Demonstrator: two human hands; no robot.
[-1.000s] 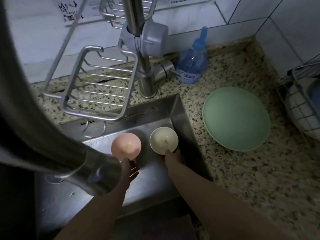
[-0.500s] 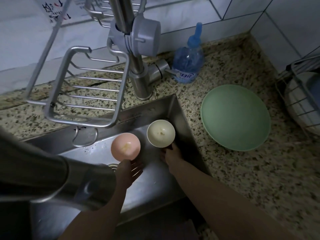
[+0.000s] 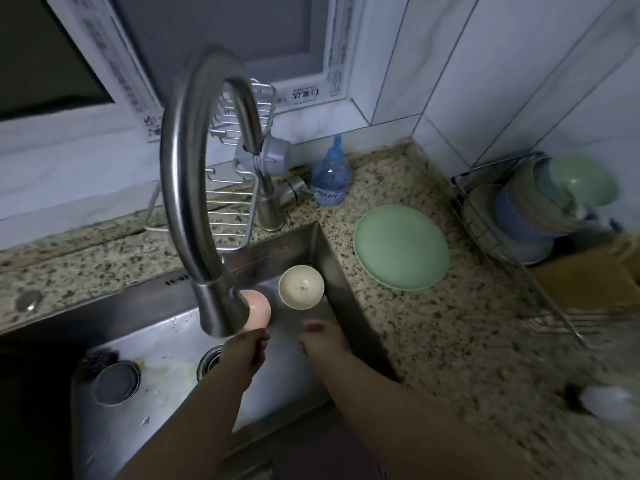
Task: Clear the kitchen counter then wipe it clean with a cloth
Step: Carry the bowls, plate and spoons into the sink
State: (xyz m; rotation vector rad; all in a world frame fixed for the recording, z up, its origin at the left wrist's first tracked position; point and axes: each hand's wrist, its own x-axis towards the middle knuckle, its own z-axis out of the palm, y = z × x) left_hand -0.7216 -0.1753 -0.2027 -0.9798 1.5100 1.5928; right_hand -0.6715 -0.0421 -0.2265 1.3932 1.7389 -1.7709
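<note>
Counting | bowls in sink (image 3: 173,368): 2 — pink (image 3: 259,311), cream (image 3: 301,287) | green plate (image 3: 401,247): 1

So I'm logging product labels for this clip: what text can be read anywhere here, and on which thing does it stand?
None can be read for certain.
Blue bottle: a white label with blue print, too blurred to read.
Window frame: a sticker with dark characters and a red mark, too small to read.
Film strips along the window frame: repeated print, blurred.
Sink back wall: faint stamped marks, illegible.
</note>
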